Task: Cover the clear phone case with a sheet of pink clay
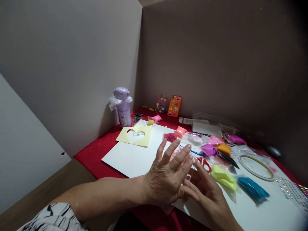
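Observation:
My left hand (169,175) is held over the front of the white board (125,159), back of the hand up, its fingers stretched out and spread. My right hand (205,195) is right beside it, thumb and fingertips curled in near my left index fingertip. Something small and pale (193,160) shows at the right fingertips, too small to name. A clear-looking edge (189,177) shows between the hands; most of it is hidden. Just behind are red-handled scissors (206,165) and a red packet of clay (170,137).
On the right are a yellow clay packet (224,178), a blue clay packet (253,188), a hoop (256,177) and rhinestone sheets (292,192). Yellow paper with a heart cut-out (144,141) lies left. A purple bottle (124,114) and decorated orange phone case (174,106) stand behind.

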Demonstrator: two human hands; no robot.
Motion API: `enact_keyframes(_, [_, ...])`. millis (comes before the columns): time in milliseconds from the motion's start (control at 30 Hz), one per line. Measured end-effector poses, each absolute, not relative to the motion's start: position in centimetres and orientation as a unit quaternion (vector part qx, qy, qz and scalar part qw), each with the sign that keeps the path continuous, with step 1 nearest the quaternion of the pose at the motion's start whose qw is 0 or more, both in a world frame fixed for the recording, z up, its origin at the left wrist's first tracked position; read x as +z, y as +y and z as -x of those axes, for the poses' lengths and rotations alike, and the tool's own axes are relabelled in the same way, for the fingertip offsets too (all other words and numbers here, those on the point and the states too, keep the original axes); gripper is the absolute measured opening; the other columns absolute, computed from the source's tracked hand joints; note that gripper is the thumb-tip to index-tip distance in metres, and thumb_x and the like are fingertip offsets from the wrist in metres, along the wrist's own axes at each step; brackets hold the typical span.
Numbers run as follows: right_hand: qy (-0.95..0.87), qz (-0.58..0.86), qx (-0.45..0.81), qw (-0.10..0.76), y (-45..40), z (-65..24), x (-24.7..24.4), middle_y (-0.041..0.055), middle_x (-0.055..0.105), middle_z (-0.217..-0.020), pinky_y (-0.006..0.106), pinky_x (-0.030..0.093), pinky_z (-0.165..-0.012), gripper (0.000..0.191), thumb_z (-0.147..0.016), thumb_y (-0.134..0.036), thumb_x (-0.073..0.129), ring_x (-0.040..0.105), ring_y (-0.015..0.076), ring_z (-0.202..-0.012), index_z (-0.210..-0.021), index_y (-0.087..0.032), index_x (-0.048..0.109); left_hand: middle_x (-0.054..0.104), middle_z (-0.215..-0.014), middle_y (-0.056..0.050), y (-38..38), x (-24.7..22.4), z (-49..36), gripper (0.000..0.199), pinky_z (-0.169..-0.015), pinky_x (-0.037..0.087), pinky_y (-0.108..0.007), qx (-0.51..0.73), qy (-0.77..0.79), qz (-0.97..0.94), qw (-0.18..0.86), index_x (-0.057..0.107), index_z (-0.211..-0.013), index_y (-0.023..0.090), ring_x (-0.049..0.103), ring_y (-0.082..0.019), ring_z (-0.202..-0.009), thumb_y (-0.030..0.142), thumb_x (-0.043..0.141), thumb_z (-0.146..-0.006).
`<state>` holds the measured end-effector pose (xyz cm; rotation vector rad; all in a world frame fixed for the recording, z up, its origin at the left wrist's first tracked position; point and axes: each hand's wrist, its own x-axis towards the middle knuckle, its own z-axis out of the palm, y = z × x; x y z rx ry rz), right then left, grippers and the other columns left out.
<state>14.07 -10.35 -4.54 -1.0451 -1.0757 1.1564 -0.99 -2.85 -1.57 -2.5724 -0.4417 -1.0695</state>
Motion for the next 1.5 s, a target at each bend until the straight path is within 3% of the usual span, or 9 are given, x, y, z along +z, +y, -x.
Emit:
enact_keyframes(133, [-0.467,0.431,0.511,0.578,-10.5,-13.9,-4.2,0.0056,0.056,-0.13,0.035,0.051,-0.089,0.056,-0.08,-0.036,0.063,0.057,0.0209,-0.114,-0.132,-0.035,0.044,0.044,-0.139,-0.019,-3.4,-1.1,1.0,0.078,-0.11,0.014,-0.061,-0.392,-0.134,0.884,0.215,0.054,-0.121,0.005,0.019,-0.038,-0.138,0.07,0.038,-0.08])
enact_keyframes(267, [-0.452,0.424,0.529,0.579,-10.5,-13.5,-3.6,0.0028,0.059,-0.126,0.031,0.051,-0.087,0.05,-0.078,-0.039,0.065,0.058,0.0191,-0.11,-0.125,-0.038,0.05,0.045,-0.138,-0.019,-3.5,-0.8,1.1,0.074,-0.11,0.014,-0.06,-0.403,-0.127,0.881,0.212,0.055,-0.12,0.006,0.02,-0.036,-0.138,0.067,0.039,-0.082])
enact_keyframes(500, [-0.399,0.443,0.529,0.603,-10.6,-13.5,-3.4,-0.001,0.064,-0.083,0.024,0.045,-0.048,0.057,-0.075,-0.037,0.068,0.056,0.0108,-0.055,-0.126,-0.034,0.044,0.042,-0.139,-0.02,-2.8,-0.5,1.6,0.053,-0.107,0.018,-0.06,-0.45,-0.155,0.869,0.137,0.052,-0.125,0.01,0.022,-0.037,-0.136,0.048,0.043,-0.089])
enact_keyframes(600, [-0.431,0.437,0.524,0.59,-10.6,-13.9,-4.0,-0.0013,0.062,-0.074,0.026,0.046,-0.048,0.058,-0.078,-0.035,0.065,0.056,0.0122,-0.055,-0.129,-0.031,0.041,0.04,-0.141,-0.021,-2.5,-0.7,1.5,0.056,-0.108,0.016,-0.06,-0.418,-0.182,0.879,0.142,0.052,-0.126,0.009,0.019,-0.038,-0.137,0.049,0.045,-0.088])
enact_keyframes(800, [-0.438,0.429,0.534,0.581,-10.5,-14.4,-4.2,0.0052,0.064,-0.102,0.027,0.046,-0.046,0.052,-0.077,-0.035,0.065,0.056,0.0104,-0.053,-0.126,-0.032,0.046,0.04,-0.14,-0.02,-2.6,-0.8,1.4,0.057,-0.108,0.016,-0.061,-0.406,-0.169,0.888,0.137,0.053,-0.124,0.011,0.02,-0.037,-0.136,0.052,0.042,-0.088])
enact_keyframes(1000, [-0.407,0.44,0.547,0.584,-10.6,-14.7,-4.4,0.0029,0.063,-0.088,0.027,0.044,-0.044,0.058,-0.074,-0.035,0.068,0.055,0.012,-0.052,-0.127,-0.03,0.045,0.04,-0.14,-0.018,-2.5,-0.6,1.6,0.054,-0.108,0.017,-0.06,-0.4,-0.156,0.895,0.122,0.055,-0.122,0.014,0.021,-0.037,-0.136,0.052,0.043,-0.087])
enact_keyframes(1200, [-0.405,0.447,0.542,0.585,-10.6,-14.7,-4.4,0.0053,0.063,-0.098,0.026,0.044,-0.044,0.059,-0.075,-0.033,0.068,0.055,0.0102,-0.053,-0.128,-0.03,0.044,0.038,-0.142,-0.018,-2.4,-0.6,1.6,0.051,-0.107,0.017,-0.06,-0.407,-0.16,0.893,0.105,0.054,-0.124,0.015,0.022,-0.037,-0.135,0.05,0.041,-0.089])
enact_keyframes(1367, [-0.425,0.444,0.541,0.574,-10.7,-14.6,-3.8,-0.0023,0.059,-0.071,0.024,0.043,-0.044,0.052,-0.078,-0.034,0.065,0.054,0.0103,-0.048,-0.126,-0.031,0.046,0.036,-0.143,-0.016,-2.4,-0.5,1.7,0.052,-0.108,0.017,-0.06,-0.391,-0.162,0.901,0.091,0.054,-0.125,0.018,0.019,-0.036,-0.136,0.052,0.042,-0.088])
enact_keyframes(1500, [-0.447,0.442,0.553,0.547,-10.7,-14.9,-3.7,-0.0014,0.058,-0.071,0.025,0.043,-0.042,0.042,-0.078,-0.034,0.065,0.054,0.0109,-0.047,-0.117,-0.029,0.053,0.037,-0.142,-0.016,-2.4,-0.4,1.8,0.05,-0.108,0.019,-0.058,-0.396,-0.145,0.905,0.059,0.056,-0.124,0.019,0.019,-0.036,-0.136,0.051,0.045,-0.087])
